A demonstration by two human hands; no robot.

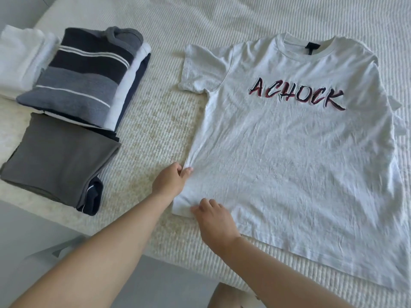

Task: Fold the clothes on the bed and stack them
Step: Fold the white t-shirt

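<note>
A white T-shirt [295, 152] with "ACHOCK" printed across the chest lies face up and spread flat on the bed, collar away from me. My left hand [170, 181] pinches the shirt's left side edge, a little above the hem. My right hand [214, 223] grips the hem near the bottom left corner, fingers curled on the cloth. To the left stands a stack of folded clothes topped by a navy and grey striped sweater [84, 78]. In front of it lies a folded grey garment [57, 158] on top of a dark one.
Folded white cloth [20, 61] lies at the far left behind the stack. The cream ribbed bedspread [155, 121] covers the bed; its near edge runs diagonally below my arms, with grey floor [40, 230] beyond it at the lower left.
</note>
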